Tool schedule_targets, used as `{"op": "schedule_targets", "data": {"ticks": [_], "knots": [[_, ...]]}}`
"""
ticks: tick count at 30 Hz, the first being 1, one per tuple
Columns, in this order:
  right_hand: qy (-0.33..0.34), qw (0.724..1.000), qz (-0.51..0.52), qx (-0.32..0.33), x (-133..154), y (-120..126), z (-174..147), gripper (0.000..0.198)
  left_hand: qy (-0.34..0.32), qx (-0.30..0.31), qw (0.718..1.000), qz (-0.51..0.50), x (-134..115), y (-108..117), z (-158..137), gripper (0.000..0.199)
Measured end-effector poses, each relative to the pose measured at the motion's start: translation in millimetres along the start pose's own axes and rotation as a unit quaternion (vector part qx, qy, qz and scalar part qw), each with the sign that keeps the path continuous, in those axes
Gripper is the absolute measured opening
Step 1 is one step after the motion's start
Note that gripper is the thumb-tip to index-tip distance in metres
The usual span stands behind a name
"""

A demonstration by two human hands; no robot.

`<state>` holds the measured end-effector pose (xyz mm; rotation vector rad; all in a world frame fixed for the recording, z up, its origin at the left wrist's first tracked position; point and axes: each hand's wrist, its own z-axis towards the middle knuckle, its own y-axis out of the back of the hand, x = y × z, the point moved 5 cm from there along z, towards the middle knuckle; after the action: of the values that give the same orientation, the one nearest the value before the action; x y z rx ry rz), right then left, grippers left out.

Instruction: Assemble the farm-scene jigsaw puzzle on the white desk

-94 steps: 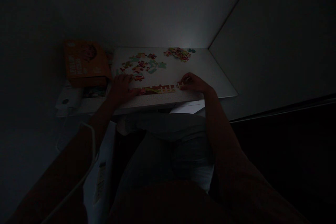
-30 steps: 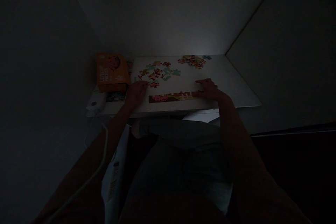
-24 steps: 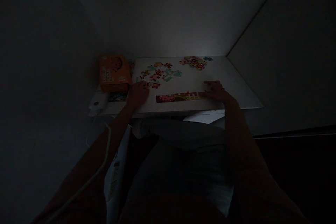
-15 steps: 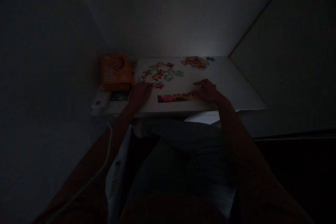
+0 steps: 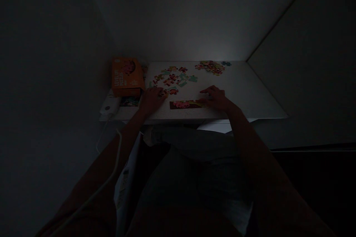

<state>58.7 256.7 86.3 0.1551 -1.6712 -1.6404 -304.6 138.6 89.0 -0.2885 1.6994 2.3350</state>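
In the dim head view, my left hand (image 5: 152, 100) is at the left of the white tabletop. Its thumb and fingers close on a small puzzle piece (image 5: 166, 95), by the loose puzzle pieces (image 5: 171, 80). A joined strip of puzzle (image 5: 183, 104), pink and green on dark red, lies flat near the front edge. My right hand (image 5: 216, 98) rests at the strip's right end and covers part of it. Its index finger is stretched out and apart from the thumb, with nothing visible between them.
An orange puzzle box (image 5: 127, 77) stands at the table's left, with a white device (image 5: 109, 104) and its cable in front. A heap of puzzle pieces (image 5: 211, 67) lies at the back right, against the wall. My legs are below the table edge.
My left hand has moved slightly right and its fingers have closed on a piece. The right hand has shifted a little left along the strip. The whole view has drifted slightly.
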Motion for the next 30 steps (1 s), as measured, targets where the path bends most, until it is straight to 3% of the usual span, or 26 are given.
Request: {"op": "schedule_targets", "data": {"ticks": [6,12,15,18,23,30], "knots": [[-0.010,1.000,-0.004,-0.006,3,1,-2,0.064,0.007,-0.012,0.999,-0.039,-1,5,1,0.048],[-0.015,1.000,-0.017,0.009,-4,0,-3,0.061,0.036,-0.039,0.998,-0.028,1,4,-3,0.069],[-0.015,1.000,-0.014,0.016,-6,-1,-2,0.061,0.047,-0.055,0.997,-0.001,2,5,-5,0.062],[-0.009,1.000,-0.006,0.017,-4,-1,-2,0.062,0.018,-0.037,0.999,0.004,-2,5,-5,0.049],[-0.013,1.000,0.002,0.012,0,2,-3,0.061,-0.044,0.029,0.999,-0.005,-12,2,-5,0.047],[-0.021,1.000,-0.013,0.019,0,-1,-1,0.063,-0.019,0.033,0.999,0.017,-8,-3,-5,0.057]]}}
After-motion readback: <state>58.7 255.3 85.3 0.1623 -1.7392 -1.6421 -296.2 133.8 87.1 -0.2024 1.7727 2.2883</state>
